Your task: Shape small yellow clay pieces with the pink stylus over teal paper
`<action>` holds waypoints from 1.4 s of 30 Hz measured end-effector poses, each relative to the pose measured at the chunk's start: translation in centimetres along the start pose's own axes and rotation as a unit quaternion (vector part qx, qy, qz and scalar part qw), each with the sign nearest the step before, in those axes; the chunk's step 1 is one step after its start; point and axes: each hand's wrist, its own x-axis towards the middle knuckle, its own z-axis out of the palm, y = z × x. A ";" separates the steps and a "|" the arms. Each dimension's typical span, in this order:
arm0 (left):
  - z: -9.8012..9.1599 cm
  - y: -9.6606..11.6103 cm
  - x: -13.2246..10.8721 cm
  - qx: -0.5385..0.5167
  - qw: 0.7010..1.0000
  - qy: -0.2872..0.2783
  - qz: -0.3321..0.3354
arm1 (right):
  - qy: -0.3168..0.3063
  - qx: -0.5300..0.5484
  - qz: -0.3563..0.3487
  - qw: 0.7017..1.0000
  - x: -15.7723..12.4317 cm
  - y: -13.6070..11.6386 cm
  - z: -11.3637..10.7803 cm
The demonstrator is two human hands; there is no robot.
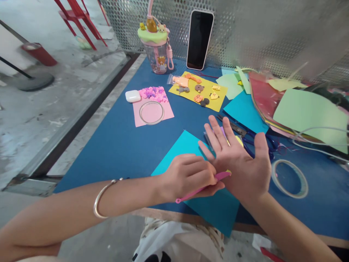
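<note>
My left hand is closed around a thin pink plastic modelling tool with a small ring at its near end. The tool's flat tip rests at the palm of my right hand, beside a tiny yellow bit of clay. That right hand is turned palm up with its fingers spread. Beneath both hands lies a bright blue paper sheet, which overhangs the table's front edge. Dark-handled scissors and a small plastic packet are partly hidden behind my right fingers.
Small clay animal pieces lie on a yellow card. A pink card carries pink and purple bits and a clear ring, beside a white case. A tumbler, a phone, coloured papers and a tape roll stand around.
</note>
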 end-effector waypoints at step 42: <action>-0.4 -0.1 1.0 -0.166 0.973 -0.007 -0.162 | -0.045 -0.034 0.010 0.998 -0.1 0.2 -0.4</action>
